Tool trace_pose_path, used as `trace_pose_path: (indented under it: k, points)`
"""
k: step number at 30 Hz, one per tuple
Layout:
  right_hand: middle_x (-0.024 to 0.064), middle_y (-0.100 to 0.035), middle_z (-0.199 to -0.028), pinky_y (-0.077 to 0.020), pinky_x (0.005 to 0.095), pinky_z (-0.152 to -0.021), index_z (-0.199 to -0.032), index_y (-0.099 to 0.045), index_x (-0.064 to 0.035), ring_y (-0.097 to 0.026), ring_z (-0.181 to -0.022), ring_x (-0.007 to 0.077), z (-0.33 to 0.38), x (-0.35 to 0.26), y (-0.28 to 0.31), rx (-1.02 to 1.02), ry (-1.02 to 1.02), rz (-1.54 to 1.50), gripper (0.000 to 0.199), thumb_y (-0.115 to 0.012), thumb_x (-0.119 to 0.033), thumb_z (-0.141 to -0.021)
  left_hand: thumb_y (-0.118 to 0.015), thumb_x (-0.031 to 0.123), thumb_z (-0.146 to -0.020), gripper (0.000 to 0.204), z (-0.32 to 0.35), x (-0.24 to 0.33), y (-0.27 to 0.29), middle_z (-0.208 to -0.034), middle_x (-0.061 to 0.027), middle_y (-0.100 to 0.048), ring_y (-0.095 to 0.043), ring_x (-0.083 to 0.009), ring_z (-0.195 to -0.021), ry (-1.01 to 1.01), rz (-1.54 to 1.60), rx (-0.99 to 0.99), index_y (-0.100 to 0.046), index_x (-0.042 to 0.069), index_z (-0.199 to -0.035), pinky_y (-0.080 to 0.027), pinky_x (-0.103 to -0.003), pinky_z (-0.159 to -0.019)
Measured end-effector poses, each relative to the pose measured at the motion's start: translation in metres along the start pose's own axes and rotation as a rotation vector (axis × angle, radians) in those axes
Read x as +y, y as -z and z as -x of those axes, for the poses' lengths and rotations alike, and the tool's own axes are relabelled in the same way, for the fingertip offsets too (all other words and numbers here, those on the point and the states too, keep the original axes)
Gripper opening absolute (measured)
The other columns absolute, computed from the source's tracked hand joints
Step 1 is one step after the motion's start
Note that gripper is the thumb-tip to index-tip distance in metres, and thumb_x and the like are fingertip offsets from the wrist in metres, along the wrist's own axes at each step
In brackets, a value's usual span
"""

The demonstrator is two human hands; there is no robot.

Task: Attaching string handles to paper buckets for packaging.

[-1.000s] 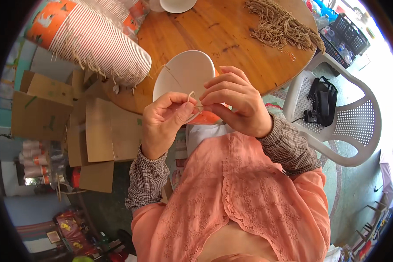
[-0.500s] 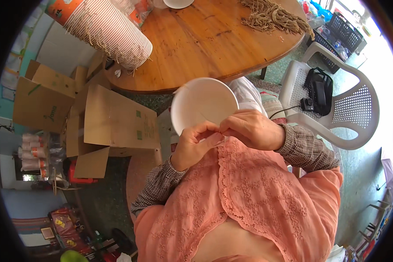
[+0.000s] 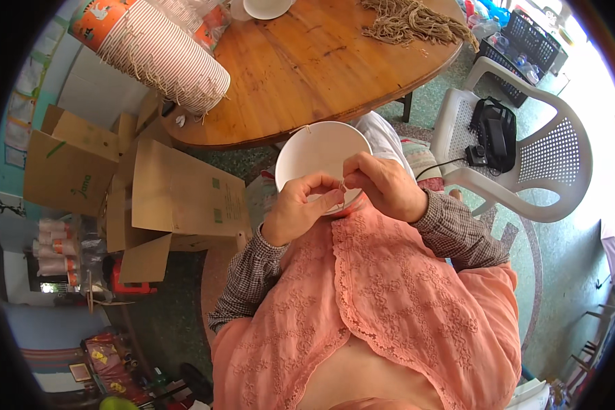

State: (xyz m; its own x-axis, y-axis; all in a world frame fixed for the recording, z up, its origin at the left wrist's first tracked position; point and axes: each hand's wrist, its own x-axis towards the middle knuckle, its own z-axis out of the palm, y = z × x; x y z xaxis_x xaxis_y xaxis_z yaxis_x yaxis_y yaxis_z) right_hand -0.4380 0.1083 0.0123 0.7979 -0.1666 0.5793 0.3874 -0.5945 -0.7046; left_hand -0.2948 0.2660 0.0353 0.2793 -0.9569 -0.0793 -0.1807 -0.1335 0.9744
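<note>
A white-lined paper bucket [image 3: 295, 158] rests in my lap with its open mouth toward me. A bit of string shows on its far rim. Over its near rim my left hand [image 3: 299, 210] and my right hand [image 3: 389, 189] meet. Both are closed, thumb against fingers, pinching a thin tan string [image 3: 342, 185] between them. The fingers partly cover the string, so I cannot tell whether it is knotted. On the wooden table [image 3: 287, 85] lie a long nested stack of striped paper buckets [image 3: 174, 65] with strings hanging off and a bundle of tan string [image 3: 417, 22].
Open cardboard boxes [image 3: 184, 188] stand on the left. A white plastic chair [image 3: 550, 160] at the right bears a black bag [image 3: 497, 137] and a small camera [image 3: 476, 156]. Black crates [image 3: 526, 51] hold bottles beyond it. A white round container [image 3: 266, 7] sits at the table's far side.
My right hand has lifted slightly up and away, and more of the string shows between my fingers. The bucket has turned a little in my lap. The whole view has shifted slightly.
</note>
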Motion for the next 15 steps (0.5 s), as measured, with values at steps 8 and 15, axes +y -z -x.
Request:
trace_pose_path:
  k: [8,15]
  points:
    - [0.0048,-0.058,-0.079,-0.0518,0.0249,-0.064,-0.097,-0.047,-0.0003,-0.061,-0.071,0.011,0.001,-0.004,0.003,0.115,-0.195,-0.352,0.007,-0.043,-0.005,-0.1,-0.06,0.011,-0.095,0.015,-0.002,0.005,0.004,-0.091,-0.0044,-0.066,-0.063,-0.0105,-0.084,0.049,0.013,-0.091,-0.062,-0.003,-0.102,-0.051,-0.024,-0.079]
    - [0.0067,-0.055,-0.093,-0.0531,0.0248,-0.065,-0.097,-0.053,0.0004,-0.061,-0.078,0.0122,0.001,-0.003,0.003,0.042,-0.077,-0.257,0.005,-0.05,-0.003,-0.097,-0.058,0.009,-0.095,0.011,0.0,0.009,0.005,-0.084,-0.0048,-0.065,-0.063,-0.0111,-0.078,0.031,0.146,0.031,-0.061,-0.001,-0.098,-0.05,-0.024,-0.076]
